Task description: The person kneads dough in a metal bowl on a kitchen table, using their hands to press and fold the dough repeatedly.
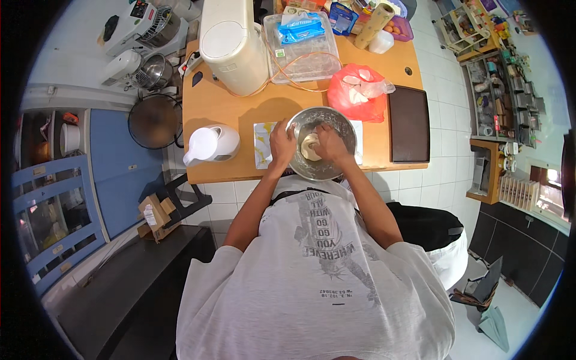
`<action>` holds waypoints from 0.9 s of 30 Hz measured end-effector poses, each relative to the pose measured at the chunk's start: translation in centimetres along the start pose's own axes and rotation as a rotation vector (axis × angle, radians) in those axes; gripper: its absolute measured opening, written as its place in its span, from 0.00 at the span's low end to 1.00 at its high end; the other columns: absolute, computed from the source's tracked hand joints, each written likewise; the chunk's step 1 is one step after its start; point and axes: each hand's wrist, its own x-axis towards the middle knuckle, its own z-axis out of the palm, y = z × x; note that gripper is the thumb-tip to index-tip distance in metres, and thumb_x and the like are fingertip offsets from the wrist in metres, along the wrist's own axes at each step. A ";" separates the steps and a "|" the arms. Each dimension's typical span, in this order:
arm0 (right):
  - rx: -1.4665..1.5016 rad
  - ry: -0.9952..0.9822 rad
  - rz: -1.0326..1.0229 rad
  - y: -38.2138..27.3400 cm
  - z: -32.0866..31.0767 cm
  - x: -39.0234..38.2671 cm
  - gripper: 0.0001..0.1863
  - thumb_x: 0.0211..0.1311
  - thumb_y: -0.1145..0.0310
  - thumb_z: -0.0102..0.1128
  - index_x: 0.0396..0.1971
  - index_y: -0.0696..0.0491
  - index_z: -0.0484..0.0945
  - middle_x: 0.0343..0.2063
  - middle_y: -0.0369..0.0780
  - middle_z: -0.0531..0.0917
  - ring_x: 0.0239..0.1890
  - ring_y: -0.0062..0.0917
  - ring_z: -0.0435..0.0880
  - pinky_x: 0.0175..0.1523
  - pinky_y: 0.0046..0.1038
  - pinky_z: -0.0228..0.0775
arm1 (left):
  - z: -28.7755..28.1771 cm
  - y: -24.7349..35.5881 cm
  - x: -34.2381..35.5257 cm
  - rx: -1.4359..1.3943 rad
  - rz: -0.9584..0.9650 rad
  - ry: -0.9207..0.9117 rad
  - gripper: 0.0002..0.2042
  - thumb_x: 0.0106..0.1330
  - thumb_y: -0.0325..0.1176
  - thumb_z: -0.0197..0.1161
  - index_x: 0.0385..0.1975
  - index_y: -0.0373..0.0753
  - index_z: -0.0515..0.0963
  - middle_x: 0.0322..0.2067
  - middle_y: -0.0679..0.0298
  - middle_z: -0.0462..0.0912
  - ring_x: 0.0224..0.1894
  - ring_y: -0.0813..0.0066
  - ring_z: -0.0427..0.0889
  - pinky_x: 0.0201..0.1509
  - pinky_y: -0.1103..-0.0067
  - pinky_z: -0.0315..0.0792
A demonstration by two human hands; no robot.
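Observation:
A wide metal mixing bowl (pixel 321 172) stands at the front edge of the wooden table (pixel 207 117). My left hand (pixel 282 144) grips its left rim, with the thumb toward the inside. Inside the bowl, my right hand (pixel 330 146) presses curled fingers into a pale lump of dough (pixel 309 147). Flour and dough smears coat the bowl's inner wall. Under the bowl lies a white and yellow sheet (pixel 262 150), mostly covered by it. The right fingertips are partly hidden against the dough.
A white jug (pixel 213 144) stands left of the bowl; a dark baking tray (pixel 410 125) lies to the right. Behind are a red plastic bag (pixel 359 96), a cream appliance (pixel 231 51) with a loose cord, and a clear plastic box (pixel 303 57) carrying a blue tissue pack (pixel 301 30).

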 end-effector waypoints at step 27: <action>-0.174 0.272 -0.233 -2.9 5.8 -0.6 0.13 0.70 0.59 0.55 0.40 0.55 0.78 0.36 0.45 0.85 0.40 0.43 0.90 0.44 0.46 0.83 | -0.4 1.6 -0.5 -0.067 0.035 0.025 0.08 0.72 0.26 0.63 0.46 0.30 0.81 0.39 0.42 0.84 0.43 0.36 0.83 0.45 0.55 0.75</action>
